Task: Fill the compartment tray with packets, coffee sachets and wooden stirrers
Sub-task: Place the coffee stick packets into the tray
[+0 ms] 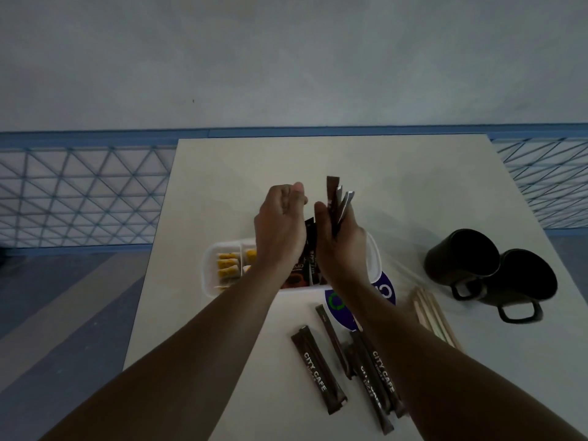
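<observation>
A white compartment tray [208, 275] lies mid-table, with yellow packets [227, 265] in its left compartments and dark coffee packets [300, 275] in the middle one. Above the tray, my right hand [340, 246] grips a bunch of brown coffee sachets [337, 202] that stick up out of the fist. My left hand [280, 227] hovers beside it with curled fingers; I cannot tell if it holds anything. Several more brown sachets [318, 370] marked CITY CAFE lie near the table's front. Wooden stirrers [429, 313] lie to the right of my right forearm.
Two black mugs [490, 268] stand at the right side of the white table [254, 160]. A blue and white round lid or disc [340, 303] lies just in front of the tray. A blue mesh fence runs behind the table.
</observation>
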